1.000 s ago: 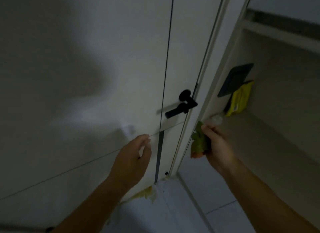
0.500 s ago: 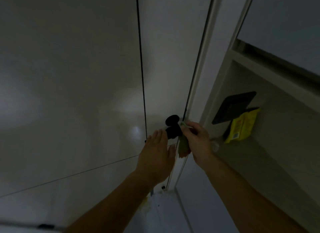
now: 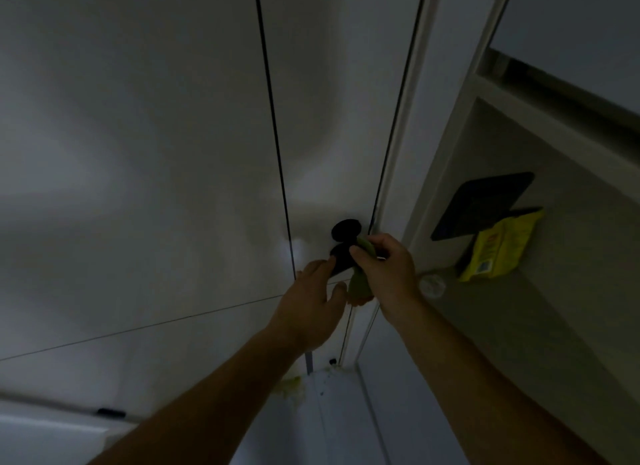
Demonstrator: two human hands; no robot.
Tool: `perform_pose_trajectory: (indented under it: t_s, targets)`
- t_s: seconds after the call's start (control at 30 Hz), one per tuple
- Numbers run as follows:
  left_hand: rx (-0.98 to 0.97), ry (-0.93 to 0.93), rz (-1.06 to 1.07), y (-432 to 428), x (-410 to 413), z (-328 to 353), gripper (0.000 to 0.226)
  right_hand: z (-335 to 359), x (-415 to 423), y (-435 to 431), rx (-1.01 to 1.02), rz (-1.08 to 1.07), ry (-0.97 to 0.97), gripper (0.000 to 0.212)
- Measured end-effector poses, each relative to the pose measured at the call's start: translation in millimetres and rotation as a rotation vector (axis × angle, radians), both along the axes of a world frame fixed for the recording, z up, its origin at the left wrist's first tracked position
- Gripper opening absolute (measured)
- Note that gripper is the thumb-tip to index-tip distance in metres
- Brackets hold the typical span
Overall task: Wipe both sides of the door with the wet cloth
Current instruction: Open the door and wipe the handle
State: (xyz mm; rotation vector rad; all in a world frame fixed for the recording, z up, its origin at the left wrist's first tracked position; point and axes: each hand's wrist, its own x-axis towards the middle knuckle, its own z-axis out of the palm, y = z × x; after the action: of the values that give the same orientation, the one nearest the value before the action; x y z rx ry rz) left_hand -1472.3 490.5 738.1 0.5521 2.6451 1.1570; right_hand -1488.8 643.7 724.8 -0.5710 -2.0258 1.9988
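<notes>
The right hand (image 3: 384, 270) grips the green cloth (image 3: 358, 284), fingers curled round it, and rests against the black handle (image 3: 344, 232). The cloth hangs below the fist, at the latch edge of the white door (image 3: 173, 153). The left hand (image 3: 308, 309) holds nothing: its fingers are straight, with the tips at the handle. A yellow packet (image 3: 498, 250) lies on the shelf (image 3: 554, 326) to the right.
</notes>
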Motion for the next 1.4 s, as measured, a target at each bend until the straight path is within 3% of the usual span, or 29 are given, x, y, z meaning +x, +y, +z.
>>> perform_pose_trajectory:
  t_s: [0.43, 0.67, 0.8, 0.87, 1.0, 1.13, 1.23, 1.4]
  targets:
    - [0.014, 0.061, 0.002, -7, 49, -1, 0.045, -2, 54, -3, -0.058, -0.004, -0.074, 0.014]
    - [-0.019, 0.182, -0.027, -16, 103, 1, 0.039, 6, 123, -12, -0.103, -0.041, -0.084, 0.013]
    - [-0.106, 0.276, -0.027, -23, 146, 7, 0.051, 13, 168, -22, -0.081, -0.040, -0.104, 0.014]
    - [-0.129, 0.282, -0.016, -28, 167, 8, 0.047, 16, 195, -28, -0.083, -0.037, -0.102, 0.014]
    - [-0.190, 0.316, 0.004, -42, 218, 6, 0.035, 25, 256, -35, -0.119, -0.041, -0.075, 0.019]
    - [-0.268, 0.347, 0.100, -54, 275, 11, 0.044, 30, 313, -31, -0.114, -0.036, -0.085, 0.029]
    - [-0.266, 0.398, 0.178, -61, 316, 13, 0.040, 33, 353, -24, -0.076, 0.051, -0.095, 0.036]
    - [-0.208, 0.384, 0.119, -69, 384, 18, 0.043, 37, 408, -22, -0.037, 0.232, -0.095, 0.049]
